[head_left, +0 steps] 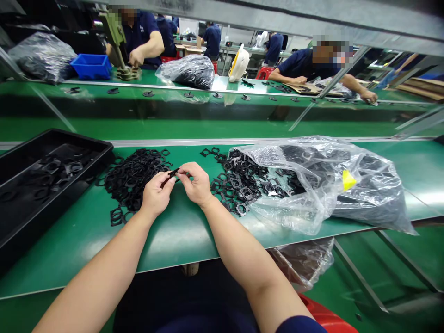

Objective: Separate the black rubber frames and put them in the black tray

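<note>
Thumb and fingers of my left hand [157, 190] pinch a small black plastic part [174, 172], seen nearly edge-on. My right hand [194, 183] closes on the right end of the same part, fingertips almost meeting the left ones. Beside my left hand lies a heap of black ring-shaped plastic parts [133, 178]. To the right of my right hand is a second spread of similar parts [239, 182], spilling from the mouth of a clear plastic bag [312, 208]. My fingers partly hide the held part, so its full shape cannot be made out.
A black tray [79, 178] holding more parts stands at the left. The bag, with a yellow label [348, 180], fills the right side. Beyond the green table [187, 240], a belt [166, 95] carries spaced small parts. Co-workers sit behind it, near a blue bin [91, 67].
</note>
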The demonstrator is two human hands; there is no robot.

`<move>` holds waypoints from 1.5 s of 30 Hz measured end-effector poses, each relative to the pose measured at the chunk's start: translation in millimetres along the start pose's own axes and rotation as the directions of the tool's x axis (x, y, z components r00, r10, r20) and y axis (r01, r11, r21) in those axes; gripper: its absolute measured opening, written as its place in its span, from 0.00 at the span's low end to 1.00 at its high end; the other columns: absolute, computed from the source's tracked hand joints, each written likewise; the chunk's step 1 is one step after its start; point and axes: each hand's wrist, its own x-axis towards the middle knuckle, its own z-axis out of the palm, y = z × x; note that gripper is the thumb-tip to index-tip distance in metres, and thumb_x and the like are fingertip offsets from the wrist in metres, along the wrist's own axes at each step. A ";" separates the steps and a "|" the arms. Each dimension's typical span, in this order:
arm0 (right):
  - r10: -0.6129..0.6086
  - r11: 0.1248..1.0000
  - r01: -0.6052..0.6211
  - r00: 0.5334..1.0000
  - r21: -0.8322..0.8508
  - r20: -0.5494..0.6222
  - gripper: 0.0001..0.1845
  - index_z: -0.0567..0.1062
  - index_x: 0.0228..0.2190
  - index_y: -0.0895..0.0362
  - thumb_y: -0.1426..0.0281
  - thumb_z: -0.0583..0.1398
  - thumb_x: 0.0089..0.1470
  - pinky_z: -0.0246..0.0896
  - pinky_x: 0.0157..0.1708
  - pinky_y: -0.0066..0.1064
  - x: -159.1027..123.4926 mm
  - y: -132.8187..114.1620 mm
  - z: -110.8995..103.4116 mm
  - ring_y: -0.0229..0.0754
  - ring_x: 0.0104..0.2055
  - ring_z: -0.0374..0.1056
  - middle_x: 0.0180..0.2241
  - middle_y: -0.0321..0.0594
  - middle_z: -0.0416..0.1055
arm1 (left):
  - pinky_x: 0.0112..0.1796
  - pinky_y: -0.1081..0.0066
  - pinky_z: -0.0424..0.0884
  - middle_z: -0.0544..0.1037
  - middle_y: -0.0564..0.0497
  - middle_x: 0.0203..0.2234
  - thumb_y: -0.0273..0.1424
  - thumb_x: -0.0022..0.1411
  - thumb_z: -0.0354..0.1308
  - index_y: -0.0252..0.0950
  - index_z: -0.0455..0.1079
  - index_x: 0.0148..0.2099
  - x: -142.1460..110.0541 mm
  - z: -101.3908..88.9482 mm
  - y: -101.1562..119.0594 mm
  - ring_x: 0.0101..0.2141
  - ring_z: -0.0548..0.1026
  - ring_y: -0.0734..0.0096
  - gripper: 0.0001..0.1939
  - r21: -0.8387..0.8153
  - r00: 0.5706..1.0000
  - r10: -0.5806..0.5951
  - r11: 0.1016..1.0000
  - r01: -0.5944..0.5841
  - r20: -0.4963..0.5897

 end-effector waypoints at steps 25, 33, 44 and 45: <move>0.203 0.978 -0.204 0.979 0.039 0.030 0.08 0.76 0.31 0.56 0.66 0.59 0.53 0.64 0.37 0.28 -2.0 4.3 5.3 0.37 0.34 0.69 0.32 0.38 0.75 | 0.37 0.71 0.69 0.78 0.48 0.36 0.38 0.53 0.62 0.36 0.76 0.43 -0.2 3.2 1.6 0.33 0.74 0.70 0.16 -0.166 0.977 -0.168 0.975 0.145 -0.133; 0.158 0.987 -0.158 0.985 -0.002 0.070 0.08 0.75 0.29 0.57 0.68 0.57 0.55 0.62 0.37 0.28 -2.1 2.4 6.2 0.36 0.33 0.67 0.29 0.37 0.72 | 0.26 0.76 0.67 0.77 0.50 0.28 0.41 0.50 0.64 0.34 0.76 0.39 0.9 4.6 5.0 0.26 0.70 0.75 0.18 -0.278 0.944 -0.297 0.928 0.250 -0.144; 0.343 0.842 -0.354 0.934 0.408 0.101 0.10 0.72 0.28 0.58 0.63 0.60 0.51 0.67 0.33 0.28 0.7 3.6 7.5 0.33 0.28 0.68 0.30 0.37 0.69 | 0.24 0.76 0.69 0.77 0.47 0.29 0.40 0.48 0.66 0.30 0.72 0.41 8.4 -3.1 13.9 0.23 0.72 0.78 0.22 -0.594 0.812 -0.547 0.590 0.547 0.204; 0.387 0.809 -0.387 0.917 0.441 0.096 0.12 0.73 0.29 0.58 0.62 0.61 0.49 0.67 0.33 0.29 1.5 4.0 7.5 0.33 0.28 0.68 0.31 0.37 0.69 | 0.24 0.77 0.69 0.77 0.49 0.29 0.36 0.45 0.69 0.30 0.72 0.42 8.6 -2.8 14.3 0.23 0.72 0.79 0.23 -0.606 0.826 -0.541 0.606 0.514 0.160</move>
